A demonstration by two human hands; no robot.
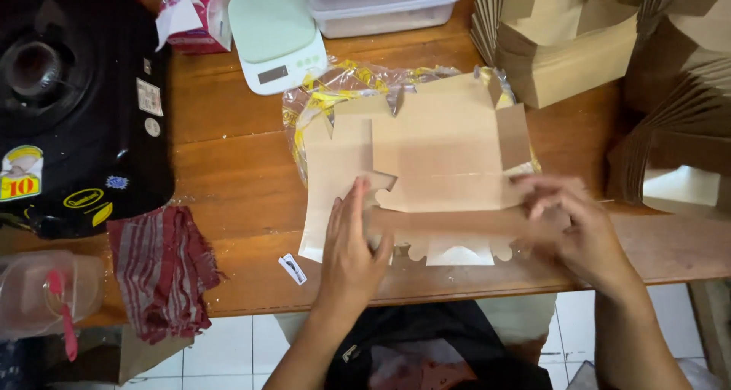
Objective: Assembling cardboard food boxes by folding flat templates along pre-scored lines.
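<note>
A flat brown cardboard box blank point(434, 154) lies unfolded on the wooden table point(228, 146), partly over a crinkled clear plastic bag with yellow print point(343, 85). My left hand point(352, 245) presses on the blank's near left part, fingers on the folded front flap. My right hand point(567, 222), blurred, grips the right end of that same front flap and bends it up. The flap's scalloped edge point(457, 251) shows between my hands.
A black gas stove point(76, 101) fills the left. A red checked cloth point(161, 272) hangs over the front edge. A tissue pack point(194, 13), pale green kitchen scale point(276, 32) and clear plastic containers point(384, 2) stand at the back. Stacks of folded brown boxes point(563, 47) crowd the right.
</note>
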